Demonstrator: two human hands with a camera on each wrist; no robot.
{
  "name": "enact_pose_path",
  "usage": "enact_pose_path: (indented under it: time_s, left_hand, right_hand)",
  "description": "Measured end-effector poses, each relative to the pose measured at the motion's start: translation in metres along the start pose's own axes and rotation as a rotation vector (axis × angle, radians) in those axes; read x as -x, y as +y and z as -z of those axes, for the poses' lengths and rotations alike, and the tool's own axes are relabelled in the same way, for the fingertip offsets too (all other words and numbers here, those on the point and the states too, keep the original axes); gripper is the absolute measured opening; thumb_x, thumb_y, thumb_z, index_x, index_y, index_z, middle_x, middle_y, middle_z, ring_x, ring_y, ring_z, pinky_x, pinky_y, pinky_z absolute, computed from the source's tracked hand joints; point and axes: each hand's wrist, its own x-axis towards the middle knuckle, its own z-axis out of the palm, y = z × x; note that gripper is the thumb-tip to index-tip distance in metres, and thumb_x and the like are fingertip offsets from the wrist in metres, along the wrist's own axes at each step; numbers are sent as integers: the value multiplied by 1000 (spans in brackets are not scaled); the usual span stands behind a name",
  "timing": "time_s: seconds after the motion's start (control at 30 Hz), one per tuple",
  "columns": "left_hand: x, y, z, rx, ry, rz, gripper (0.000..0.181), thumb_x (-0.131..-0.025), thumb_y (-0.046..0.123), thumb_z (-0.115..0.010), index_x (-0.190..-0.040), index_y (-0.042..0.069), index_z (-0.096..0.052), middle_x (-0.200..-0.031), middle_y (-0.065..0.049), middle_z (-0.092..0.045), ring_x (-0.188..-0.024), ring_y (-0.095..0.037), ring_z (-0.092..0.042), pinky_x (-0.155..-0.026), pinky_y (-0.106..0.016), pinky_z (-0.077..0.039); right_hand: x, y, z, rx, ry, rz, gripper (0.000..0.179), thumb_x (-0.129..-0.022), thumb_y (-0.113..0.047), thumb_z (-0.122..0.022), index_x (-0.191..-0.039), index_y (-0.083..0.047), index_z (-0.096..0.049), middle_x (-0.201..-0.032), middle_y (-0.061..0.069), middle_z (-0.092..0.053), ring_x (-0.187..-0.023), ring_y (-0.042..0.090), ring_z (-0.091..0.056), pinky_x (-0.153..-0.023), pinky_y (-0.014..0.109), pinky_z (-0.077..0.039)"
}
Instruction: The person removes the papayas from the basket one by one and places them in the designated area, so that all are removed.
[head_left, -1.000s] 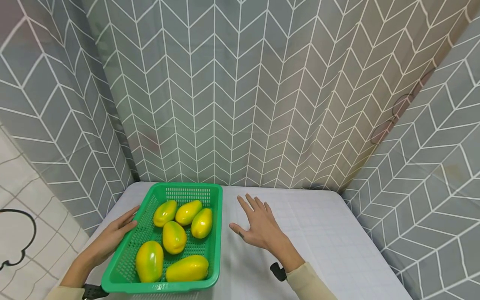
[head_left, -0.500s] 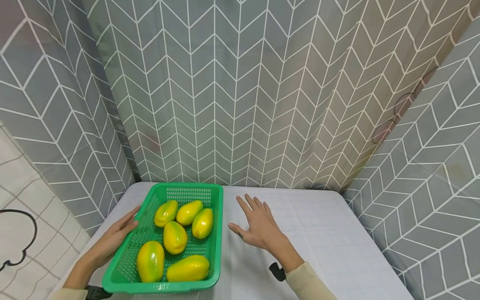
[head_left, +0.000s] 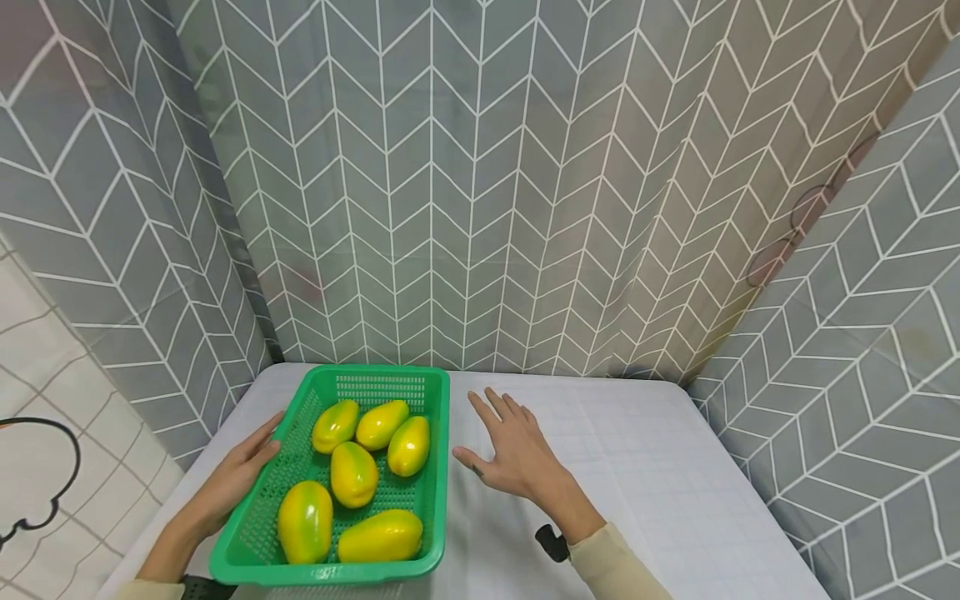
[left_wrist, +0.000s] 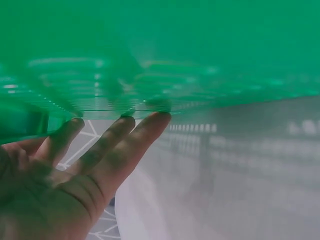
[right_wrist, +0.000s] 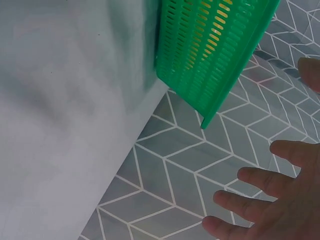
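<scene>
A green plastic basket (head_left: pixel 446 467) with slotted walls stands on the left part of the table. Inside lie several glossy yellow-green, mango-like fruits (head_left: pixel 354 475), apart from the walls or close to them. My left hand (head_left: pixel 232 481) is at the basket's left side, its fingers reaching to the rim. In the left wrist view its long fingers (left_wrist: pixel 135 147) extend up against the slotted green plastic. To the right of the basket, my right hand (head_left: pixel 517 454) hovers with fingers spread, holding nothing. The right wrist view shows that hand (right_wrist: pixel 285 200) apart from the basket's wall (right_wrist: pixel 200 55).
A white cloth covers the table (head_left: pixel 622 467), whose surface extends to the right of the basket. Grey curtains (head_left: pixel 480 208) with white zigzag lines hang behind and on both sides. Dark bands (head_left: pixel 552 543) are on both wrists.
My right hand has drifted slightly left toward the basket. The basket and my left hand appear a little further right, partly along with a small shift of the view.
</scene>
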Motion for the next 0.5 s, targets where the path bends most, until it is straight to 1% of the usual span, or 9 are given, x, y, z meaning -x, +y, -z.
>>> enact_pose_path:
  time_s: [0.03, 0.13, 0.2, 0.23, 0.3, 0.4, 0.5]
  left_hand:
    - [0, 1, -2, -10, 8, -3, 67, -118, 38, -31, -172, 9, -2, -173, -34, -13, -132, -9, -55, -93, -22, -58]
    - [-1, 3, -7, -24, 17, -16, 66, -118, 37, -30, -172, 9, -4, -173, -34, -17, -135, -17, -56, -92, -22, -57]
    - [-1, 5, -12, -27, 22, -20, 66, -118, 37, -30, -172, 9, -4, -172, -34, -19, -140, -29, -55, -92, -24, -58]
    - [-1, 6, -15, -30, 25, -25, 65, -118, 36, -30, -172, 9, -4, -172, -34, -20, -142, -37, -52, -92, -25, -58]
    - [0, 9, -20, -42, 37, -34, 65, -118, 36, -30, -172, 9, -5, -171, -35, -23, -144, -44, -50, -92, -25, -58]
    - [1, 11, -28, -56, 59, -54, 64, -118, 35, -30, -171, 7, -7, -168, -36, -28, -142, -46, -51, -90, -23, -55]
    - [2, 13, -34, -57, 76, -73, 63, -118, 33, -31, -171, 6, -9, -165, -37, -34, -136, -38, -57, -88, -21, -55]
  right_hand:
    - [0, 0, 0, 0, 3, 5, 85, -98, -68, -57, -166, -22, -37, -171, 16, -39, -154, 47, -41, -122, 69, -36]
    - [0, 0, 0, -3, 10, 24, 84, -99, -67, -58, -166, -21, -37, -170, 16, -40, -153, 47, -42, -122, 68, -37]
    - [0, 0, 0, -5, 9, 35, 84, -99, -66, -58, -166, -21, -37, -170, 17, -40, -153, 47, -42, -121, 68, -37]
    - [0, -1, 1, -7, 8, 38, 84, -99, -66, -58, -166, -21, -37, -170, 17, -40, -153, 47, -42, -122, 68, -37]
    - [0, -2, 2, -9, 6, 42, 85, -99, -66, -59, -167, -20, -36, -170, 17, -39, -153, 47, -42, -122, 68, -37]
    - [-1, -4, 3, -6, -1, 46, 85, -99, -66, -59, -167, -20, -36, -170, 17, -39, -153, 47, -42, -121, 68, -38]
    - [-1, -6, 3, 1, -7, 52, 85, -99, -66, -58, -167, -20, -36, -170, 17, -40, -153, 47, -43, -121, 67, -38]
